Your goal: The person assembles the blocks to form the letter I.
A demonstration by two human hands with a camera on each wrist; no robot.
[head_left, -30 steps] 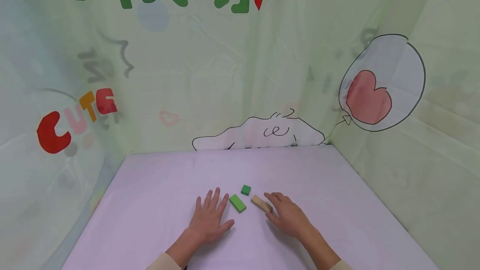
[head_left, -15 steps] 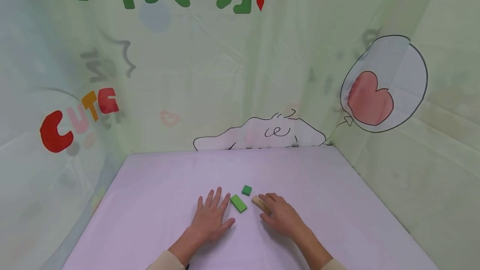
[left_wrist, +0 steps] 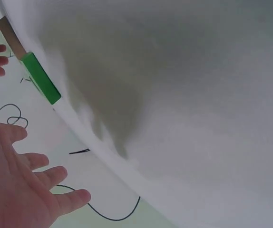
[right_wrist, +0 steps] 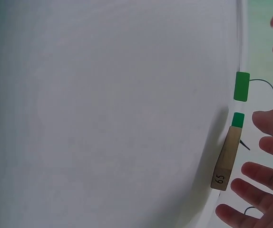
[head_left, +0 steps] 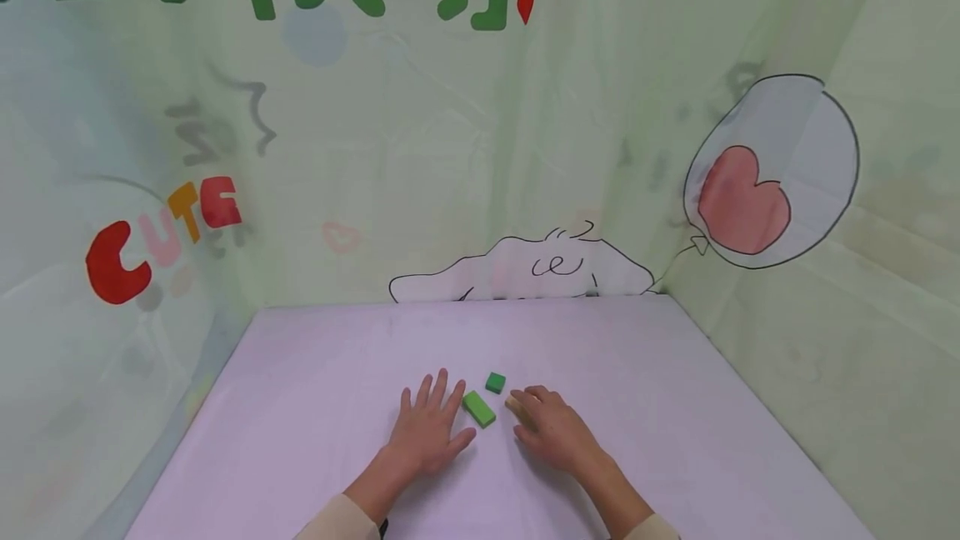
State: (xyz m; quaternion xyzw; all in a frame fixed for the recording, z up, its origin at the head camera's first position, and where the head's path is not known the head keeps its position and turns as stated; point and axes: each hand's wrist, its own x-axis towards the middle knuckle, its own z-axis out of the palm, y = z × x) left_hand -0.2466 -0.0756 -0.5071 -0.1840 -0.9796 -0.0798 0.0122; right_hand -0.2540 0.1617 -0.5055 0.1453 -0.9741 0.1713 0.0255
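Observation:
My left hand (head_left: 423, 432) is spread with straight fingers, just left of a light green block (head_left: 478, 409). Its fingers stand apart from that block in the left wrist view. Over a plain wooden block (right_wrist: 227, 156) reaches my right hand (head_left: 557, 432), its fingers loosely bent and covering most of the block in the head view. From the right wrist, a gap shows between the thumb and the other fingers, with no grip on the wood. Dark digits mark the wooden block's end. A small dark green block (head_left: 495, 382) lies behind the other two.
The blocks lie on a table with a pale lilac cover (head_left: 337, 357). Behind it hangs a pale curtain (head_left: 420, 148) printed with letters and drawings, and similar sheets stand on both sides. A balloon drawing (head_left: 772, 173) is on the right sheet.
My right hand has moved left and now hides most of the wooden block. The left hand has stayed nearly in place, and the blocks lie as before; the head view has shifted slightly.

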